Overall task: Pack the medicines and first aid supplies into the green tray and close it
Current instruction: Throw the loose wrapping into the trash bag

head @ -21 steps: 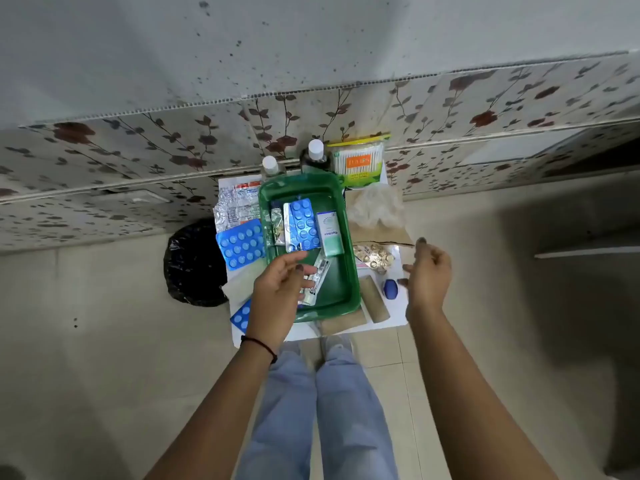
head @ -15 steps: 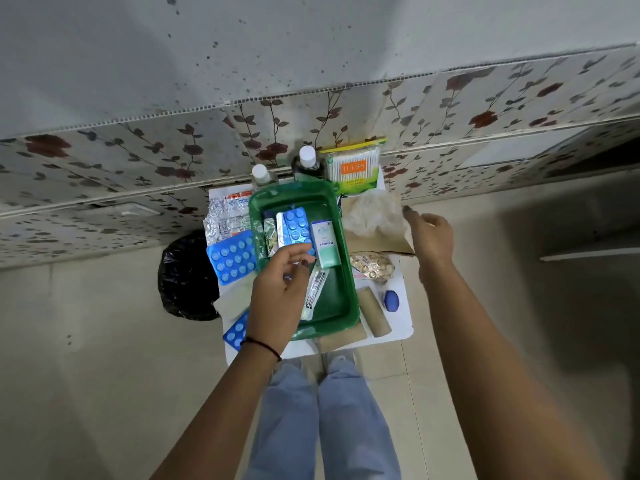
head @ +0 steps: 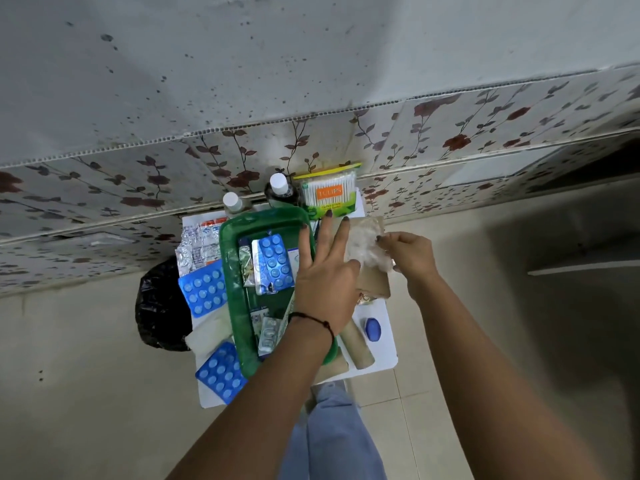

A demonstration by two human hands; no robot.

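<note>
Green tray [head: 231, 271] sits mid-worktop, part-filled with blister strips. Right hand [head: 408, 252] pinches the clear cotton bag [head: 360, 244] at the worktop's far right; left hand [head: 325, 271], fingers splayed, steadies it. Flimsy plastic could slip or snag the tray's rim.

Green tray [head: 231, 289]: rectangular, open, long axis running front to back along middle of white counter [head: 384, 351]. Inside: blue blister pack [head: 276, 259] on silver strip near back end, foil sachet [head: 246, 268] beside it, silver strips [head: 268, 332] at front end. Outside, by left edge: two blue blister packs [head: 205, 293] [head: 221, 373], silver strips [head: 197, 247] at back-left. Back edge: two white-capped bottles [head: 232, 202] [head: 279, 184], cotton-bud pack [head: 329, 196]. Right side: clear bag [head: 362, 244] on brown sheet, bandage roll [head: 356, 346], blue cap [head: 373, 329].
</note>
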